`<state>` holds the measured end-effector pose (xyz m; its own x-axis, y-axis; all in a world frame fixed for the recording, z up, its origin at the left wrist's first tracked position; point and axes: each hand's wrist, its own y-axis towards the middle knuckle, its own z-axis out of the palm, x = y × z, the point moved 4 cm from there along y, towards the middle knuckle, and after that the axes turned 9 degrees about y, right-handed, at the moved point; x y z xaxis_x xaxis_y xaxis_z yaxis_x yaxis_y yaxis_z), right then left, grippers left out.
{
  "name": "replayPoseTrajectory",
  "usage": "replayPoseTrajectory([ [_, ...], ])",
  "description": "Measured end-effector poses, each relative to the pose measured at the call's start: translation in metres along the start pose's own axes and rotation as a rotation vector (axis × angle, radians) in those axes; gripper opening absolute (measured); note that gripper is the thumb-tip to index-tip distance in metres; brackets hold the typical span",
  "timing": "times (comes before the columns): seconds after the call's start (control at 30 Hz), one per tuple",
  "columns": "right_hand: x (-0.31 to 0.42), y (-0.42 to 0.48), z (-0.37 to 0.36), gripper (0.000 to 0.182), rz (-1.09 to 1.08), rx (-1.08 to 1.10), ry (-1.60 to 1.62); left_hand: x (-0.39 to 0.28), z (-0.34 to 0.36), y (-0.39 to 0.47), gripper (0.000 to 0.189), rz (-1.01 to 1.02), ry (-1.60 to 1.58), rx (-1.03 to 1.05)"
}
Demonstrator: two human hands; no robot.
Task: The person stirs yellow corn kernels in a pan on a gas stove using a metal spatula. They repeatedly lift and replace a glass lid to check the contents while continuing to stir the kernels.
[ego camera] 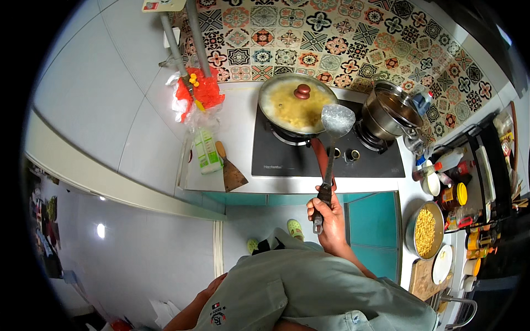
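My right hand (329, 217) is closed around the dark handle of a metal wok spatula (338, 121), held up in front of the stove with its broad blade near the pan's rim. A pan with a red handle sits on the left burner under a glass lid (285, 103) with a red-brown knob; yellowish food shows through the fogged glass. My left hand (216, 284) rests against my left side, partly hidden by my shirt, and its fingers are hard to make out. Part of the pan's red handle (319, 157) lies behind the spatula.
A lidded steel pot (383, 111) stands on the right burner of the black gas hob (273, 163). At left lie a wooden-handled scraper (233, 173) and a green-and-white package (206, 153). Along the right counter are a bowl of yellow-brown food (425, 231), a white plate (442, 265), a cutting board (422, 279) and bottles.
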<state>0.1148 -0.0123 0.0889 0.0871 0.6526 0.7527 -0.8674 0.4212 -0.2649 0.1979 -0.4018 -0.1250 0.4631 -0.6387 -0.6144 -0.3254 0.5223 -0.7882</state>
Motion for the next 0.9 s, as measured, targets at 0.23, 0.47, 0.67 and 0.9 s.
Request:
replayPoseTrajectory([
  [0.23, 0.022, -0.013, -0.011, 0.029, -0.156, -0.113, -0.023, -0.119, -0.043, -0.086, 0.036, 0.436, 0.969, -0.465],
  [0.47, 0.032, -0.029, -0.034, 0.032, -0.153, -0.26, -0.039, -0.192, -0.064, 0.0, 0.026, 0.726, 0.751, -0.843],
  [0.67, 0.044, -0.009, -0.06, 0.032, -0.145, -0.247, -0.041, -0.324, -0.017, 0.054, 0.016, 1.011, 0.764, -0.787],
  [0.9, 0.074, 0.045, -0.103, 0.03, -0.105, -0.194, -0.07, -0.487, -0.045, 0.103, 0.022, 1.018, 0.751, -0.919],
])
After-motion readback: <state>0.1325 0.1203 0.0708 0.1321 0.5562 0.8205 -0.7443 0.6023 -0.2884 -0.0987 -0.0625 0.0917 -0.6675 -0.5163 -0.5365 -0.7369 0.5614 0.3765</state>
